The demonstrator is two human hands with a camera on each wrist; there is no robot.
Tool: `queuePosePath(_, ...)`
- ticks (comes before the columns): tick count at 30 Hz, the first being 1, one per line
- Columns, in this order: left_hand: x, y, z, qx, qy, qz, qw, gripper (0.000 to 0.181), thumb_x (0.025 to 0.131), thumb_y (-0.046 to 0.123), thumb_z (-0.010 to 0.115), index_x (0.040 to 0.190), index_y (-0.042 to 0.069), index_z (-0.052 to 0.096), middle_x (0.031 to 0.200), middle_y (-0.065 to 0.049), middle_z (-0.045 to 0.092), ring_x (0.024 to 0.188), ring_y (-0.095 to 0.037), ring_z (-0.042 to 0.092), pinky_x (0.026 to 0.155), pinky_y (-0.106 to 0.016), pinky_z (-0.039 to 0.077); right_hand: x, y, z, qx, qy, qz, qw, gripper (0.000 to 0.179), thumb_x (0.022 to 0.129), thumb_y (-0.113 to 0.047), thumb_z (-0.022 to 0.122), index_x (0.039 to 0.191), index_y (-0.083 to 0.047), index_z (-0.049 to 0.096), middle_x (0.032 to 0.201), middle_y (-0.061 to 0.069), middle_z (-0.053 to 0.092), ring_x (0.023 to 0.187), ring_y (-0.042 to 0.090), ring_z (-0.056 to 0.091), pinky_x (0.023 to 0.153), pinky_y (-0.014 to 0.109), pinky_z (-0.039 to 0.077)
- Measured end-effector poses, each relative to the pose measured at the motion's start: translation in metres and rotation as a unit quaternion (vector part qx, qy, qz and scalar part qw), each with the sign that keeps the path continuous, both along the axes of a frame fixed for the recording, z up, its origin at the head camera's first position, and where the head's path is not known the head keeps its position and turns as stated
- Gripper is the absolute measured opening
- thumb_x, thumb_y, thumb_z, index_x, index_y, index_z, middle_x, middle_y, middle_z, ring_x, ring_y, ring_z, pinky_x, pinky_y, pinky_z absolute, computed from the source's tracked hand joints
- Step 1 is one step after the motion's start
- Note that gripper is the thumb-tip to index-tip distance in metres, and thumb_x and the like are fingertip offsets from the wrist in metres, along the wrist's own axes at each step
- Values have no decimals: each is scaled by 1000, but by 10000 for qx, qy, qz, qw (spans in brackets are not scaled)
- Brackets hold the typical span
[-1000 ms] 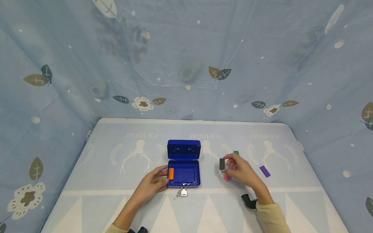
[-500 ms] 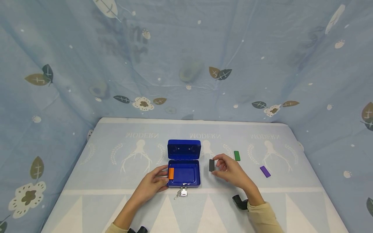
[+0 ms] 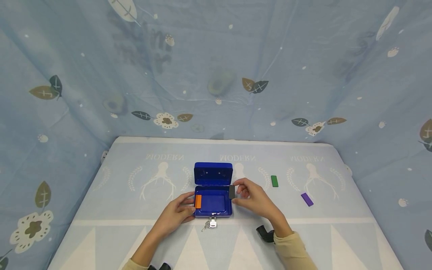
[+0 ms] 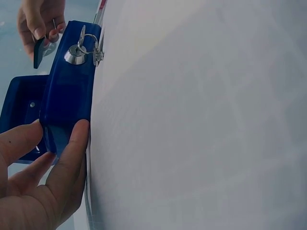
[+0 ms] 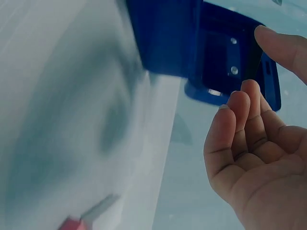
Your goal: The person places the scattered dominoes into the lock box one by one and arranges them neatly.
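Note:
A small blue metal cash box (image 3: pixel 230 212) stands with its lid (image 3: pixel 213 165) raised. An orange block (image 3: pixel 198 201) lies inside along the left wall. My left hand (image 3: pixel 175 213) holds the box's left side, thumb at the rim and fingers against the outer wall in the left wrist view. My right hand (image 3: pixel 254 198) pinches a dark grey block (image 3: pixel 231 192) between thumb and fingertips, over the box's right rim. Keys (image 4: pixel 82 40) hang from the lock (image 4: pixel 75 55) on the front.
To the right on the patterned table (image 3: pixel 135 210) lie a green block (image 3: pixel 274 181) and a purple block (image 3: pixel 307 199). A blurred pink thing (image 5: pixel 72 224) shows low in the right wrist view. Blue cloth (image 3: pixel 216 75) hangs behind the table.
My right hand has carried the dark grey block leftward, from right of the box to its right rim. The left hand and the box have stayed in place.

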State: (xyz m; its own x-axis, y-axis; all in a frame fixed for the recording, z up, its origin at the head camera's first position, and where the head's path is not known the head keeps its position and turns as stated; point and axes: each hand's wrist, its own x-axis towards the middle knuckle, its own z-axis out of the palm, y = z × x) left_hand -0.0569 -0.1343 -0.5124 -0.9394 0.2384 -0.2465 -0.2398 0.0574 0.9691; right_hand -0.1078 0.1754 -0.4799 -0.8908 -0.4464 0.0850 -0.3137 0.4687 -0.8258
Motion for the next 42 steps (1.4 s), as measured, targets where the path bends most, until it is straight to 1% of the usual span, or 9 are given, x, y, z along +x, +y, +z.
queuePosePath(7, -1, -1, -4, -62, -8, -36, 10000, 57, 95, 2, 65, 148, 2, 44, 136, -29, 51, 112, -35, 62, 84, -38, 61, 1, -22, -1, -118, -158, 131, 9997, 46, 83, -15, 84, 122, -9, 59, 92, 5, 59, 80, 24, 57, 70, 29, 52)
queuePosePath(9, -1, -2, -5, -104, 40, -71, 9999, 57, 96, 3, 65, 148, 2, 44, 135, -29, 50, 111, -35, 63, 83, -38, 61, 2, -29, -2, -145, -244, 172, 9994, 46, 84, -16, 83, 122, -8, 59, 92, 3, 58, 81, 23, 56, 70, 29, 52)
queuePosePath(17, -2, -2, -5, -177, -36, -49, 9998, 57, 95, 6, 67, 148, 4, 45, 134, -26, 52, 112, -34, 63, 83, -38, 61, 3, -48, -4, -237, -474, 296, 9982, 45, 84, -12, 82, 122, -6, 58, 92, 0, 56, 79, 16, 54, 68, 25, 52)
queuePosePath(22, -1, -1, -5, -157, -9, -36, 9999, 57, 95, 6, 67, 148, 3, 45, 134, -28, 52, 111, -34, 63, 83, -37, 61, 2, -55, -7, -255, -363, 334, 9985, 44, 85, -13, 82, 121, -5, 59, 91, 1, 56, 77, 13, 54, 67, 23, 52)
queuePosePath(27, -1, -1, -3, -96, 17, -24, 9999, 57, 96, 5, 66, 148, 2, 45, 135, -29, 51, 112, -36, 63, 83, -37, 61, 3, -65, -10, -304, -277, 376, 9984, 43, 84, -12, 82, 120, -3, 59, 91, 3, 57, 77, 16, 54, 67, 23, 51)
queuePosePath(32, -1, -1, -2, 38, -1, -32, 10000, 57, 96, 3, 66, 148, 1, 44, 136, -30, 50, 112, -38, 62, 84, -38, 61, 4, -77, -17, -70, -271, 383, 9989, 44, 84, -14, 82, 121, -6, 60, 92, 2, 59, 80, 17, 55, 70, 24, 50)
queuePosePath(38, 0, -1, -1, 48, 20, -70, 10000, 58, 96, 3, 65, 149, 0, 42, 136, -31, 49, 113, -38, 62, 84, -39, 61, 6, -87, -25, 320, 45, 307, 9990, 43, 83, -16, 83, 119, -7, 61, 91, -1, 59, 82, 18, 55, 72, 25, 48)
queuePosePath(42, 0, -2, -2, 60, 32, -75, 9999, 57, 96, 2, 65, 149, 0, 42, 136, -31, 49, 113, -39, 62, 84, -39, 61, 7, -91, -27, 745, 272, 176, 9967, 42, 82, -20, 83, 118, -9, 63, 89, -4, 60, 83, 15, 52, 73, 26, 47)
